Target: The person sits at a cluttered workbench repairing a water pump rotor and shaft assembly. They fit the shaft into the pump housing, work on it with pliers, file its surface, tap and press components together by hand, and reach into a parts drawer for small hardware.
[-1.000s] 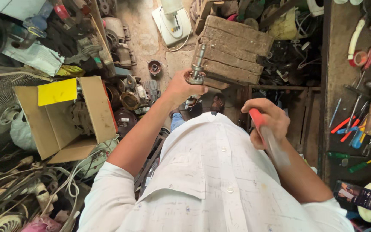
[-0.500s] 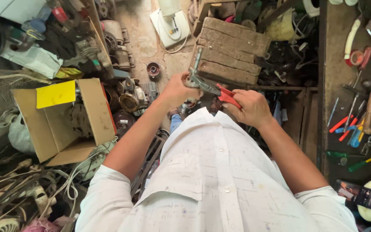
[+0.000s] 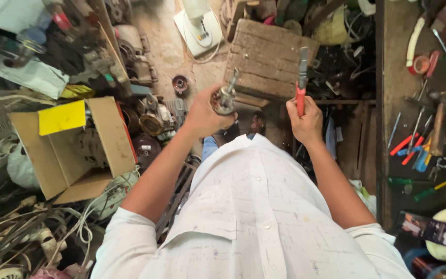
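My left hand point(image 3: 202, 114) grips a small motor rotor point(image 3: 224, 98), a round wound core with a metal shaft pointing up and away. My right hand point(image 3: 305, 121) is closed around the red handles of a pair of pliers point(image 3: 301, 82), whose grey jaws point away from me. The two hands are held apart in front of my white shirt, above a worn wooden block point(image 3: 267, 59) on the floor.
An open cardboard box point(image 3: 65, 150) with a yellow flap stands at the left among wires, fan parts and old motors. A dark workbench point(image 3: 424, 124) on the right carries screwdrivers, a hammer and tape. A white appliance base point(image 3: 200, 26) lies on the floor ahead.
My hands, joined at the rotor half a second ago, have separated. The right hand has swung the pliers off to the right and upright; the left still holds the rotor.
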